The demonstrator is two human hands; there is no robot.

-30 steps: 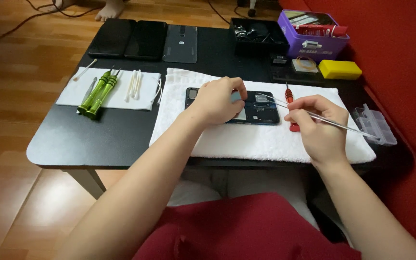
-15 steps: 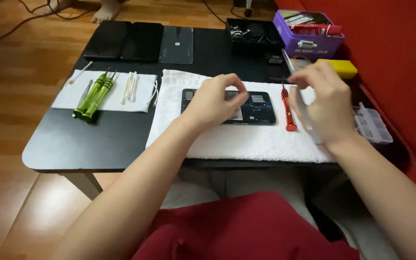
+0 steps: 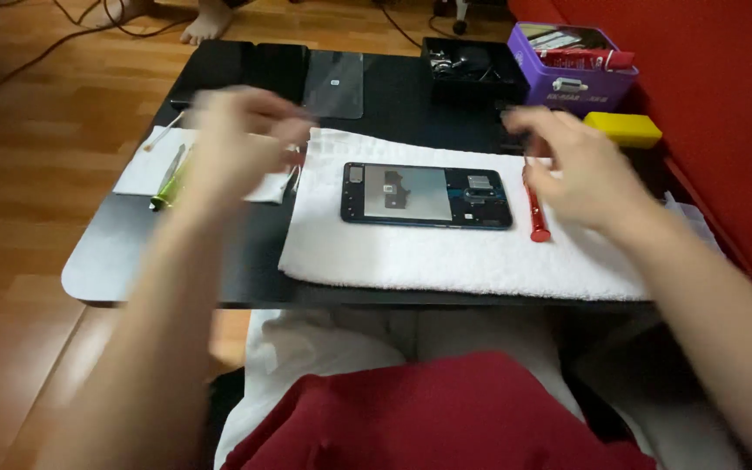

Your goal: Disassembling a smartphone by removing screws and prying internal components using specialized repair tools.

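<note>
An opened phone point(image 3: 426, 195) with its back cover off lies flat on a white towel point(image 3: 446, 261), inner parts facing up. A red screwdriver point(image 3: 537, 213) rests on the towel just right of it. My left hand point(image 3: 237, 139) is blurred and hovers over the small white cloth point(image 3: 145, 170) to the left, close to the green tools point(image 3: 167, 187) and the cotton swabs. Its grip is too smeared to read. My right hand point(image 3: 580, 170) hangs above the towel's right part, over the screwdriver's far end, fingers spread, with nothing seen in it.
The low black table point(image 3: 132, 261) also carries a glass panel point(image 3: 334, 83), dark phones point(image 3: 245, 65), a black parts tray point(image 3: 467, 61), a purple tin point(image 3: 567, 74) and a yellow box point(image 3: 624, 129). Another person's bare foot point(image 3: 206, 22) stands beyond the table. A red sofa borders the right side.
My left hand left the phone and swung left to the small cloth. My right hand rose from the towel, and the thin metal tool it held is no longer seen.
</note>
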